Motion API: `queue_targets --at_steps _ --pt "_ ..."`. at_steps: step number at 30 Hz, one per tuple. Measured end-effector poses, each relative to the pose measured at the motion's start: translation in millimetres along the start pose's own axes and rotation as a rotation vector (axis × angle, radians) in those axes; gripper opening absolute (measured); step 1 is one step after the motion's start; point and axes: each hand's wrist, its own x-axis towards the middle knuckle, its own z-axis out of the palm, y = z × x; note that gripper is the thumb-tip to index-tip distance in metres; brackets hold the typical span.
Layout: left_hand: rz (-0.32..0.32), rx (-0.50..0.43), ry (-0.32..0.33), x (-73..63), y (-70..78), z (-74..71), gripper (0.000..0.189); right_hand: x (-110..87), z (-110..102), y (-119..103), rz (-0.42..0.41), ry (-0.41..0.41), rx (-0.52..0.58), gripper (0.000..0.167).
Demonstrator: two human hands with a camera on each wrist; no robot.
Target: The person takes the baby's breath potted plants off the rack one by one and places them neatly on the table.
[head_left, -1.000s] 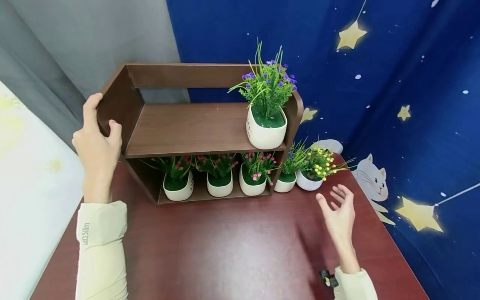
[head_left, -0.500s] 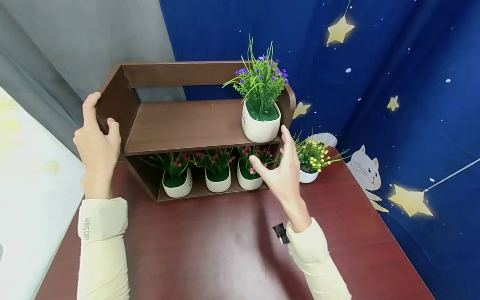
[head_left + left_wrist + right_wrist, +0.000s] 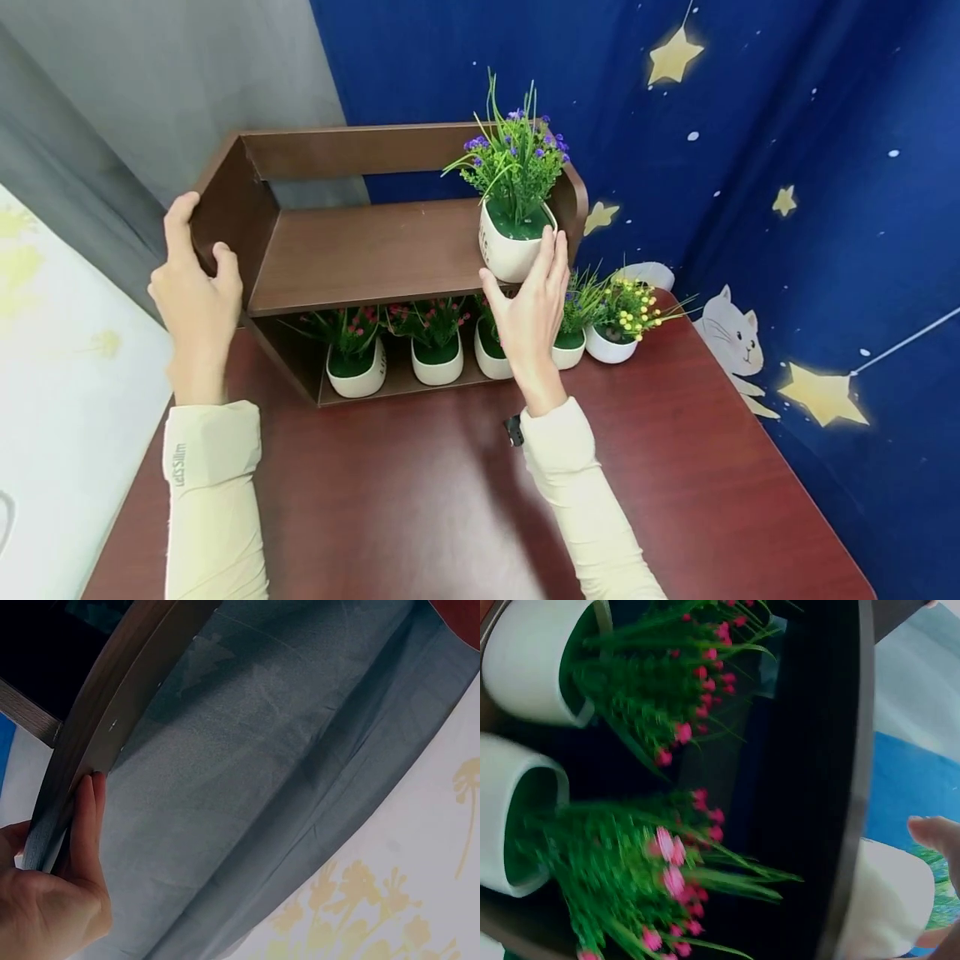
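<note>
On the left, my left hand [image 3: 197, 304] grips the side panel of a brown wooden shelf [image 3: 367, 258]. The left wrist view shows the thumb and fingers on opposite faces of that panel [image 3: 97, 727]. A white pot [image 3: 510, 257] of artificial purple flowers stands upright at the right end of the upper board. At its front right is my right hand [image 3: 531, 321], fingers fairly straight along the pot's side, thumb spread at the lower front. In the right wrist view, the thumb [image 3: 934, 829] looks apart from the white pot [image 3: 889, 900]; firm contact cannot be made out.
Below, three white pots of pink flowers [image 3: 437, 367] line the lower compartment; the hand partly covers the rightmost [image 3: 491, 360]. Beside the shelf stand a purple-flowered pot [image 3: 567, 354] and a yellow-flowered pot [image 3: 610, 346]. Everything rests on a reddish table [image 3: 375, 500], with curtains behind.
My right hand has travelled left and up from beside the yellow-flowered pot to the purple-flowered pot on the upper board. The left hand keeps its grip on the panel. The view shifts slightly.
</note>
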Motion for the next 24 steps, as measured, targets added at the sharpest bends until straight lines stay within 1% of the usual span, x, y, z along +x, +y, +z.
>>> queue_targets --at_steps 2,6,9,13,17,20,22,24 --pt "-0.004 0.0 -0.009 -0.7 -0.4 0.3 0.049 1.3 6.7 -1.4 0.009 0.032 -0.013 0.083" --pt "-0.004 0.005 -0.021 -2.2 -0.6 0.0 0.048 3.0 14.3 -1.0 -0.007 0.104 -0.024 0.068" --pt "0.007 0.013 -0.01 1.6 0.9 -1.8 0.048 7.0 17.0 -1.3 -0.026 0.134 0.011 0.06" --pt "0.016 0.033 -0.011 3.9 2.6 -0.3 0.048 10.5 17.4 2.0 -0.035 0.144 0.064 0.057" --pt "0.013 0.038 -0.001 3.3 1.8 1.0 0.048 11.5 16.2 4.9 -0.043 0.141 0.1 0.058" --pt "0.014 0.031 0.014 3.0 -0.3 2.0 0.048 12.2 15.2 6.1 -0.038 0.145 0.117 0.066" --pt "0.013 0.034 0.019 2.4 -1.7 1.6 0.049 11.4 14.7 6.0 -0.019 0.128 0.115 0.073" --pt "0.007 0.034 0.017 3.2 1.3 1.5 0.049 12.8 12.5 6.4 0.009 0.105 0.108 0.079"
